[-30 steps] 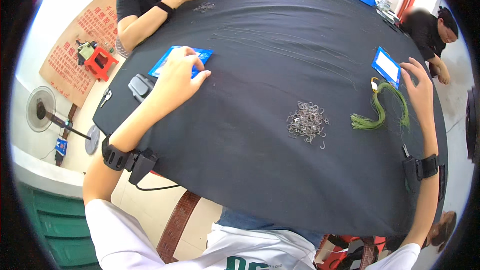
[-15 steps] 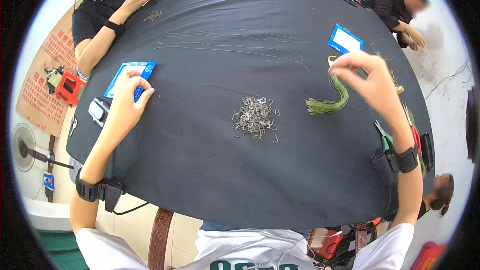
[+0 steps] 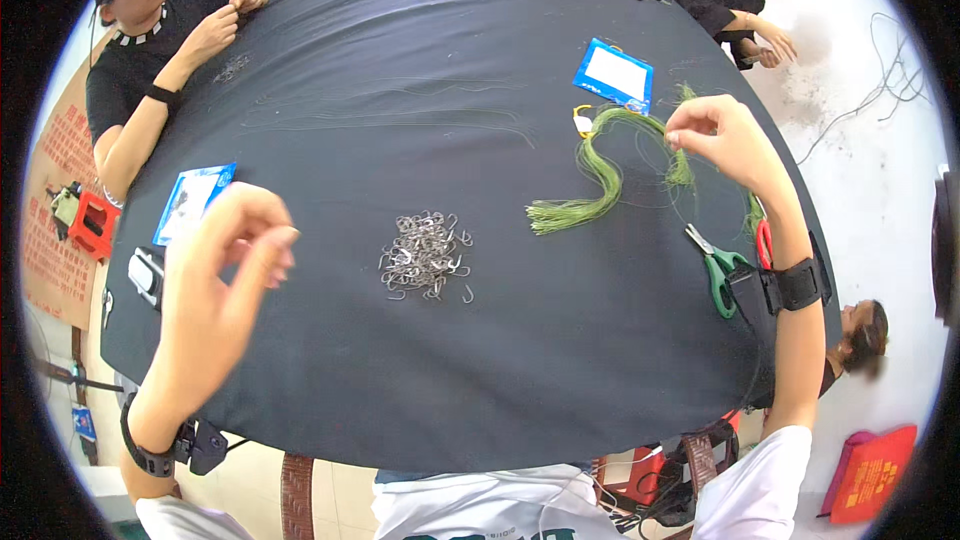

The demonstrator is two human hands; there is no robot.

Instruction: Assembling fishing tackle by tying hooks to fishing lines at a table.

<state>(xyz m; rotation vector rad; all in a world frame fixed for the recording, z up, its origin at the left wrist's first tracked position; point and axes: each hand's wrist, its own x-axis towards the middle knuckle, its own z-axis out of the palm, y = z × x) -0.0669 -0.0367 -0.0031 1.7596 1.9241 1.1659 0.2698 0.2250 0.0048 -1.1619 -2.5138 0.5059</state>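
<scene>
Fishhooks (image 3: 424, 255) sit in one loose heap near mid-view on the black cloth (image 3: 400, 380). We centre the clock on whichever hand we name, twelve toward the top of the view.

Left hand (image 3: 215, 285): fingers curled, thumb tip close to the other fingertips; we cannot tell whether anything thin is pinched there. The heap lies at three o'clock from these fingertips, apart from them, and the left is the nearer hand. We see no clear long axis; one stray hook sits at the heap's four-to-five o'clock edge.

Right hand (image 3: 735, 145): fingers bent, thumb and forefinger tips together or nearly so, beside the hank of green line (image 3: 610, 183); we cannot tell if a strand is gripped. Key relation for us: the hank arches off at nine o'clock from those fingertips, its brushy tail sweeping round to eight, more strands bunching just below at six. Long axis is bent, so we log an arch. Right hand is clearly nearer.

Also noted: green-handled scissors (image 3: 711, 255) between five and six o'clock from the right fingertips, blades toward eleven; blue packet (image 3: 615, 72) at ten to eleven, just past the hank; second blue packet (image 3: 193, 195) at ten from the left fingertips, partly behind that hand.
</scene>
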